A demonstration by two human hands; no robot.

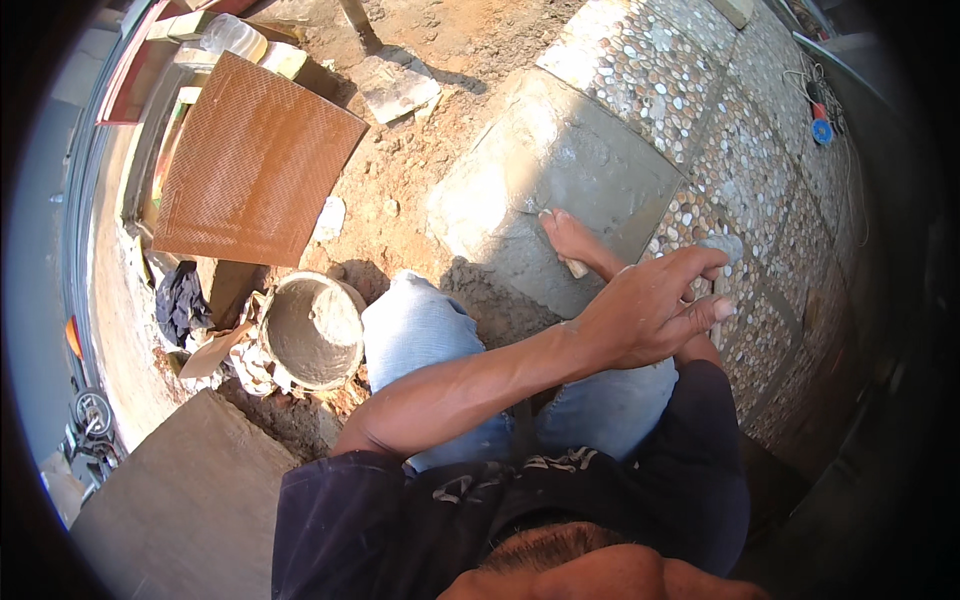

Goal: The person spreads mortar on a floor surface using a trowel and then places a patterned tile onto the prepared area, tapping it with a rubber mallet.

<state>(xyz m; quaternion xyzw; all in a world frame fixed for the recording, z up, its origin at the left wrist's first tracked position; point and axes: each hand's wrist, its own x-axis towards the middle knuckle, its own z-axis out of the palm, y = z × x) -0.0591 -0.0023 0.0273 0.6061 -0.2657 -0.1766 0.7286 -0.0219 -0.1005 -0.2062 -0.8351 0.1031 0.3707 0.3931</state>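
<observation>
1. Two hands are seen over a grey mortar bed [545, 190]; the person crouches, knees in pale jeans [420, 330] just below it.
2. The right hand [572, 238] is clenched on a pale handle, apparently a small trowel [577, 266]; the blade tip is touching the wet mortar, but the tool is mostly hidden, so its kind is uncertain.
3. The left hand [655, 310] is held crossed over the right forearm, fingers loosely curled, nothing grasped, above the pebble-pattern tiles [690, 110].
4. Edges: the mortar bed is bounded on its upper right and right by laid pebble tiles, on its left by bare reddish dirt [400, 160]. Open room is left on the dirt strip between mortar and the brown tile.
5. A bucket [313, 330] of grey mortar is set just beside the left knee, with crumpled paper scraps at its base.
6. A large brown square tile [255, 160], underside up, is leaned at left, well apart from the hands.
7. A plain grey slab [175, 490] is lying at lower left.
8. A small blue round thing [822, 131] with white cord is seen on the far tiles, top right.
9. Flat boxes in cream, green and red are stacked behind the brown tile, top left; no print is readable.
</observation>
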